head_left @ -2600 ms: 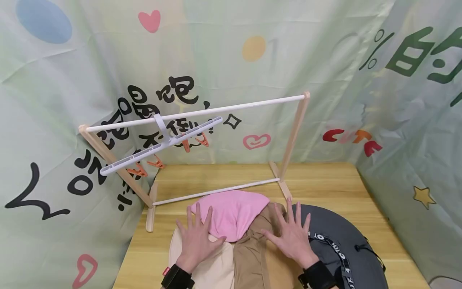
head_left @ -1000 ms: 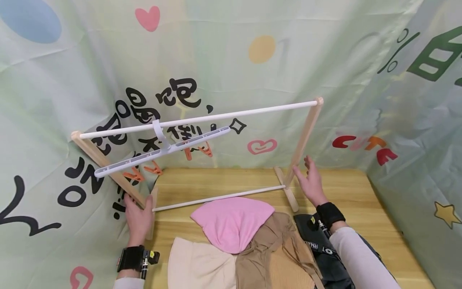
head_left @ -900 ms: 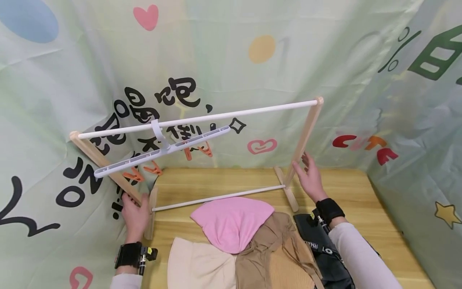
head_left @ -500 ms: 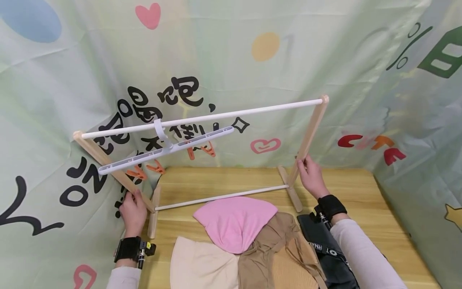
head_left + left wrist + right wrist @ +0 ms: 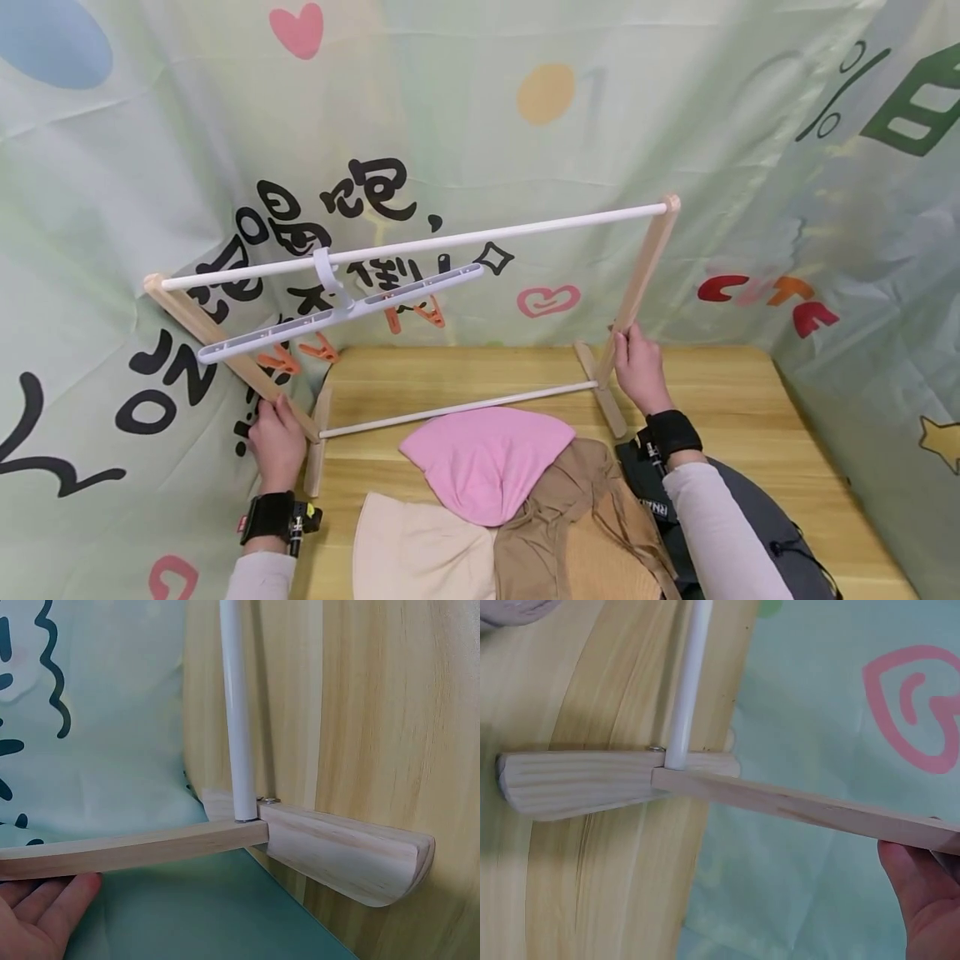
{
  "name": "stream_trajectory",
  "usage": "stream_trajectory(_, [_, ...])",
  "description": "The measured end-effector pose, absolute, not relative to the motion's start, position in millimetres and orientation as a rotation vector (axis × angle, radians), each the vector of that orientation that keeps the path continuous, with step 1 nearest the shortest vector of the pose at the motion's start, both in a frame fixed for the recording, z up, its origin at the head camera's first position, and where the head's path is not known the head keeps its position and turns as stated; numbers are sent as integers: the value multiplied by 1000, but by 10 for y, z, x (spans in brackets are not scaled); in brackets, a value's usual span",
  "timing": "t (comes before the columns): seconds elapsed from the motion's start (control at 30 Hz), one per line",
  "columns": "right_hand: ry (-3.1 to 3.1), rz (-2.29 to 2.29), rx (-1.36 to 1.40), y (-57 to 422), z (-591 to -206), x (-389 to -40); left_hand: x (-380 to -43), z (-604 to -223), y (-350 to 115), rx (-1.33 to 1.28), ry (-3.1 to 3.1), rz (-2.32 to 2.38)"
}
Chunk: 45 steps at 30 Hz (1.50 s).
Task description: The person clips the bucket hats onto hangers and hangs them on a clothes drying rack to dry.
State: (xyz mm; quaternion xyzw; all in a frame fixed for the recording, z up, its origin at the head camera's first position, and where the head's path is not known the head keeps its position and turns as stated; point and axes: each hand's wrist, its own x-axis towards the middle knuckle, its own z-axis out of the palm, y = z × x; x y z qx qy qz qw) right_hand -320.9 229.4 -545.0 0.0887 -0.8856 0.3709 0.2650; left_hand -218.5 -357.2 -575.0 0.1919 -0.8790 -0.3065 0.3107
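Observation:
A small wooden drying rack with a white top rail (image 5: 487, 237) stands on the table. My left hand (image 5: 277, 442) holds its left post (image 5: 247, 373) low down, fingers behind the wood; the left wrist view shows fingertips against that post (image 5: 150, 851). On the other side my right hand (image 5: 641, 371) grips the right post (image 5: 645, 262), thumb and fingers around it, partly cut off in the right wrist view. From the top rail hangs a pale lilac hanger (image 5: 405, 294), tilted, with several orange clips (image 5: 318, 348) under it.
In front of the rack lie a pink hat (image 5: 487, 458), a cream hat (image 5: 420, 546), a brown hat (image 5: 562, 500) and a dark grey hat (image 5: 765, 517), overlapping. The right forearm crosses the grey one. Printed cloth (image 5: 450, 100) walls the wooden table (image 5: 712, 392) at back and sides.
Both hands have left their spread pose over the hats, moved outward to the rack's posts and closed on them. The rack, hanger and pink hat look about the same.

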Motion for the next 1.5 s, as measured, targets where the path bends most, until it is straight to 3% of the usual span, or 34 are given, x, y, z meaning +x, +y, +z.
stream_trajectory(1.5, [-2346, 956, 156, 2694, -5454, -2964, -2830, -5725, -3239, 274, -2321, -840])
